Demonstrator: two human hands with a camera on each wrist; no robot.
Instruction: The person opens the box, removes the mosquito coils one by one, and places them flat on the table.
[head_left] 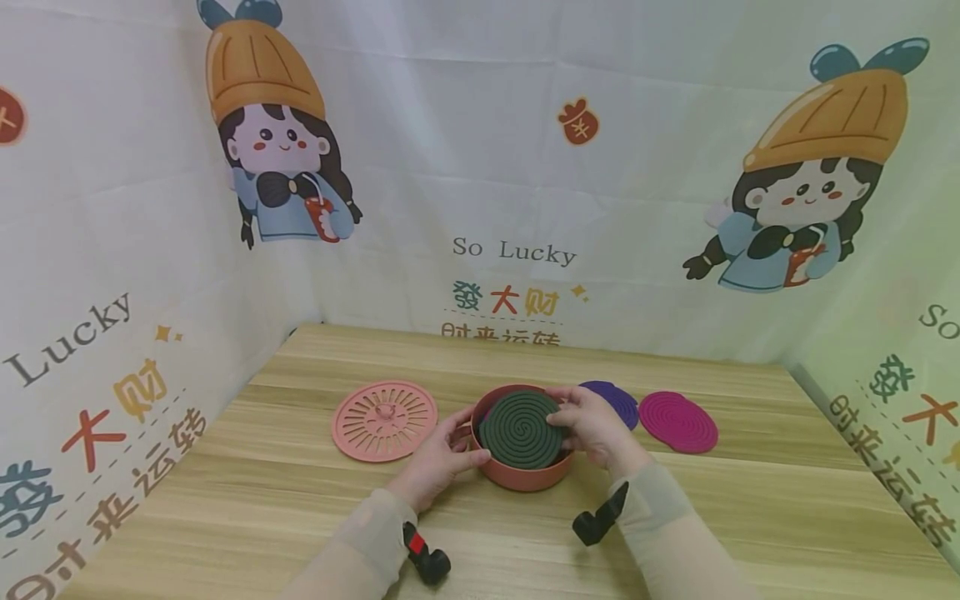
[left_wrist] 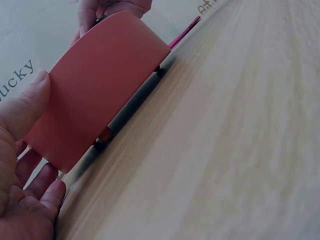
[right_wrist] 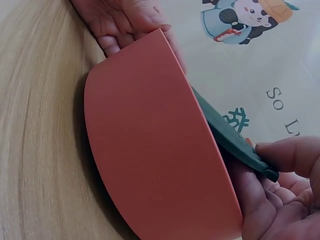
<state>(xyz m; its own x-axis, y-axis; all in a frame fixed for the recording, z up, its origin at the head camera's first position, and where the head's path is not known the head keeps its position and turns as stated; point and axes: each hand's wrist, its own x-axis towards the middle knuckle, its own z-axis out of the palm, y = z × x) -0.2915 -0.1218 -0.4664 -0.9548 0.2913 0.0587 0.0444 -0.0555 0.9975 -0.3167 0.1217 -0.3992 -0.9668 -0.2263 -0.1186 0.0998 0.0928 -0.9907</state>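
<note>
A round coral-red mosquito coil holder [head_left: 529,478] stands on the table in the head view. My left hand [head_left: 441,460] holds its left side, with the thumb [left_wrist: 31,102] on the outer wall and the fingers low around it in the left wrist view. A dark green spiral mosquito coil [head_left: 519,432] lies tilted across the holder's mouth. My right hand [head_left: 596,427] pinches the coil's right edge between thumb and fingers, as the right wrist view shows. Most of the holder's inside is hidden beneath the coil.
A coral slotted lid [head_left: 386,412] lies left of the holder. To the right are purple coils [head_left: 622,402], partly behind my right hand, and magenta coils [head_left: 678,422]. A printed cloth [head_left: 450,167] rises along the wooden table's back and sides.
</note>
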